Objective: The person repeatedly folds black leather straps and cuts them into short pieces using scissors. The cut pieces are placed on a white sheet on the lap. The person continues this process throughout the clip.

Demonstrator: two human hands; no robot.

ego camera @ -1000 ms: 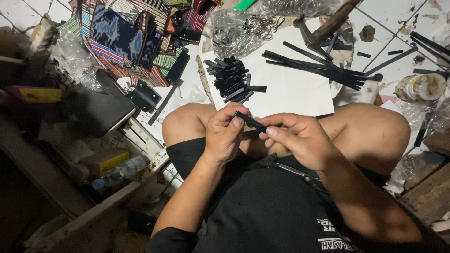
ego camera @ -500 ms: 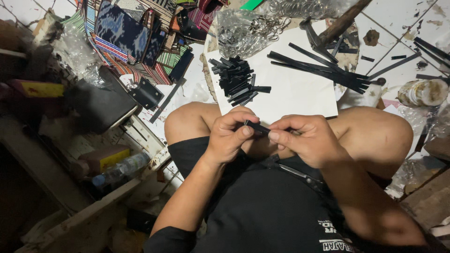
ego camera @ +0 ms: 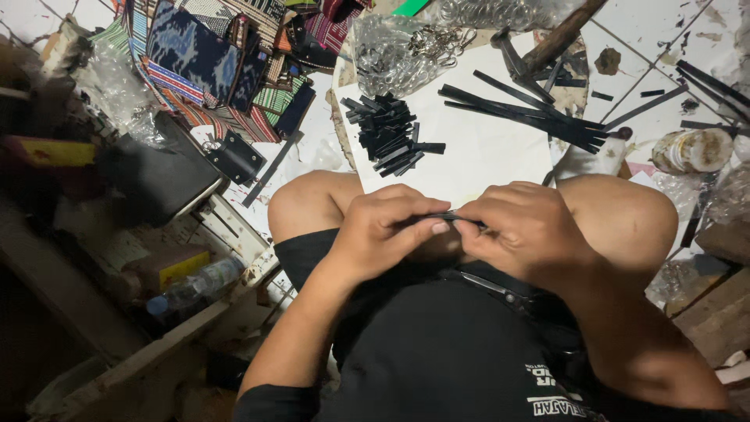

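Both hands meet over my lap, between my bare knees. My left hand (ego camera: 387,230) and my right hand (ego camera: 523,227) pinch the two ends of a short black strip (ego camera: 447,218), mostly hidden by the fingers. Just beyond my knees lies a white board (ego camera: 484,156) carrying a pile of short black strips (ego camera: 387,133) and a bundle of long black strips (ego camera: 523,117). Scissors (ego camera: 496,287) rest on my black shorts under the right hand.
A clear bag of metal rings (ego camera: 398,51) sits at the board's far edge. Woven patterned fabric pieces (ego camera: 211,62) lie at upper left, a black pouch (ego camera: 156,172) and plastic bottle (ego camera: 191,287) at left. A tape roll (ego camera: 691,150) is at right.
The hands have drawn closer together on the strip and sunk slightly toward the lap. The view has shifted a little.
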